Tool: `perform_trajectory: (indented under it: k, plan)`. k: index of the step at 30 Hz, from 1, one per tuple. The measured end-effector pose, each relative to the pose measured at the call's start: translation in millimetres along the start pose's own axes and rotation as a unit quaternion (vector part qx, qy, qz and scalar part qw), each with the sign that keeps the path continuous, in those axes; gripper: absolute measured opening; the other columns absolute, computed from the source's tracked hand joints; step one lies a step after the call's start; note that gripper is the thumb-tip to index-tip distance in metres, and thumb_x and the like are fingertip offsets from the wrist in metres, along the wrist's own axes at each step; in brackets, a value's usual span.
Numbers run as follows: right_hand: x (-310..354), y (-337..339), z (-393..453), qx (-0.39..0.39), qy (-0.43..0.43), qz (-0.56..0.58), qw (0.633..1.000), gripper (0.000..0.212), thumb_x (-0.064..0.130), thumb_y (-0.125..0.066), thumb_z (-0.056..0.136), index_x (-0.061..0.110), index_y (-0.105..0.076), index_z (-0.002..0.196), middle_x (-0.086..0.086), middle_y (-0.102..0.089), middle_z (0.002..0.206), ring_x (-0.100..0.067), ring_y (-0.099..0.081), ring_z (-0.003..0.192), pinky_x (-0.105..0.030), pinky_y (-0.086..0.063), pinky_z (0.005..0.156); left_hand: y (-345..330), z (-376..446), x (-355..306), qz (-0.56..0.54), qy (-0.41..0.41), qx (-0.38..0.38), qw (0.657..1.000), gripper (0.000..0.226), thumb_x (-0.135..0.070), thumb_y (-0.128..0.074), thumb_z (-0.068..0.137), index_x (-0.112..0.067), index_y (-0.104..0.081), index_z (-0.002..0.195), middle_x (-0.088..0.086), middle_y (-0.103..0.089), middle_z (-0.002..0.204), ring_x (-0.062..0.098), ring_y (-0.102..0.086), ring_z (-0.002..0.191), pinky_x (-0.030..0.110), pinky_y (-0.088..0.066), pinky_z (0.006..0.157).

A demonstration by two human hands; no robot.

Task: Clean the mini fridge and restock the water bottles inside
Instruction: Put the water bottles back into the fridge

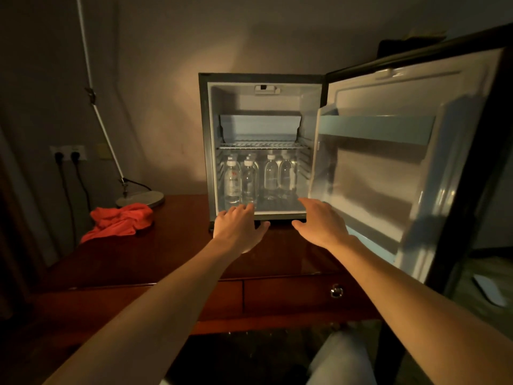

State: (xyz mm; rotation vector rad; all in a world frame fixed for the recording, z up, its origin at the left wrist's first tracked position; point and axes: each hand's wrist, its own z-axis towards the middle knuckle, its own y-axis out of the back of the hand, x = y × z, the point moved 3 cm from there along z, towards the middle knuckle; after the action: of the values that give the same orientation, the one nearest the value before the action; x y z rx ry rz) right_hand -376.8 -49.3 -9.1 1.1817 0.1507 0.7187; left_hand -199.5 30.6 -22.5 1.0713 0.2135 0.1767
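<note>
at mini fridge sill, door open: my left hand & right hand spread, holding nothing, near water bottles; red cloth on desk.

A mini fridge stands on the surface, door swung open to the right. Clear, white-capped water bottles stand upright below its wire shelf.

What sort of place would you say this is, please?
Probably a hotel room: a mini fridge stocked with water bottles stands on a wooden desk, beside a desk lamp and wall sockets.
</note>
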Motion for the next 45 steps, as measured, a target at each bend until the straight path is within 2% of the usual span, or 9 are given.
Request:
perform_trajectory:
  k: [8, 13, 17, 20, 27, 32, 37, 42, 45]
  plan:
    - [-13, 35, -36, -0.052, 0.039, 0.008, 0.998, 0.058, 0.038, -0.059, 0.093, 0.028, -0.037, 0.147, 0.008, -0.044, 0.148, -0.019, -0.044, 0.132, -0.038, -0.044, 0.099, 28, -4, -30, -0.047, -0.060, -0.072, 0.994, 0.039, -0.050, -0.046, 0.097, -0.020, -0.058, 0.119, -0.004, -0.065, 0.113, 0.016, -0.062, 0.102, 0.037, -0.049, 0.092]
    - [-38, 67, -64, -0.138, 0.059, 0.025, 0.988, 0.033, 0.033, -0.065, 0.090, 0.027, -0.061, 0.122, 0.008, -0.062, 0.122, -0.015, -0.056, 0.112, -0.029, -0.045, 0.083, 44, -10, -56, -0.103, -0.071, -0.069, 0.990, 0.029, -0.045, -0.050, 0.097, -0.021, -0.061, 0.110, -0.007, -0.067, 0.107, 0.013, -0.063, 0.090, 0.033, -0.052, 0.079]
    - [-70, 99, -96, -0.248, 0.099, 0.030, 0.963, 0.011, 0.026, -0.065, 0.089, 0.017, -0.070, 0.094, 0.001, -0.065, 0.107, -0.021, -0.057, 0.108, -0.035, -0.045, 0.094, 47, -18, -73, -0.131, -0.081, -0.065, 0.986, 0.023, -0.043, -0.052, 0.096, -0.022, -0.061, 0.100, -0.006, -0.068, 0.098, 0.012, -0.063, 0.084, 0.037, -0.056, 0.077]
    - [-91, 109, -114, -0.293, 0.132, -0.057, 0.945, 0.028, 0.034, -0.053, 0.089, 0.011, -0.071, 0.085, -0.007, -0.066, 0.109, -0.025, -0.055, 0.109, -0.030, -0.034, 0.102, 45, -23, -84, -0.133, -0.089, -0.061, 0.985, 0.020, -0.041, -0.052, 0.095, -0.023, -0.060, 0.097, -0.009, -0.067, 0.098, 0.012, -0.063, 0.084, 0.034, -0.054, 0.076]
    - [-134, 117, -143, -0.338, 0.018, -0.023, 0.941, 0.053, 0.050, -0.053, 0.080, 0.010, -0.064, 0.114, -0.015, -0.037, 0.145, -0.038, -0.031, 0.135, -0.049, -0.032, 0.106, 44, -33, -106, -0.141, -0.108, -0.062, 0.982, 0.019, -0.043, -0.051, 0.095, -0.025, -0.056, 0.093, -0.009, -0.064, 0.092, 0.011, -0.058, 0.076, 0.031, -0.050, 0.069]
    - [-144, 110, -147, -0.327, -0.024, 0.072, 0.942, 0.060, 0.046, -0.067, 0.080, 0.015, -0.054, 0.129, -0.011, -0.021, 0.157, -0.030, -0.018, 0.146, -0.046, -0.025, 0.107, 45, -34, -117, -0.154, -0.116, -0.062, 0.979, 0.020, -0.042, -0.052, 0.095, -0.024, -0.060, 0.100, -0.011, -0.065, 0.098, 0.008, -0.056, 0.079, 0.026, -0.042, 0.065]
    - [-141, 113, -147, -0.319, -0.059, 0.150, 0.934, 0.063, 0.045, -0.063, 0.077, 0.020, -0.048, 0.133, -0.005, -0.024, 0.157, -0.025, -0.025, 0.144, -0.040, -0.026, 0.107, 50, -34, -120, -0.153, -0.124, -0.065, 0.978, 0.020, -0.041, -0.052, 0.096, -0.023, -0.060, 0.101, -0.011, -0.066, 0.101, 0.008, -0.057, 0.083, 0.025, -0.040, 0.066]
    - [-125, 111, -155, -0.333, -0.028, 0.173, 0.926, 0.061, 0.052, -0.062, 0.078, 0.024, -0.048, 0.130, -0.007, -0.034, 0.150, -0.033, -0.042, 0.133, -0.063, -0.041, 0.101, 51, -33, -119, -0.168, -0.127, -0.068, 0.975, 0.022, -0.042, -0.053, 0.095, -0.025, -0.062, 0.104, -0.011, -0.068, 0.105, 0.009, -0.064, 0.093, 0.032, -0.054, 0.075]
    - [-99, 98, -162, -0.325, 0.016, 0.173, 0.930, 0.056, 0.059, -0.061, 0.083, 0.033, -0.045, 0.130, -0.003, -0.031, 0.154, -0.028, -0.037, 0.138, -0.059, -0.038, 0.105, 56, -32, -110, -0.171, -0.117, -0.084, 0.975, 0.021, -0.045, -0.052, 0.095, -0.026, -0.062, 0.099, -0.012, -0.067, 0.098, 0.007, -0.064, 0.086, 0.033, -0.056, 0.072]
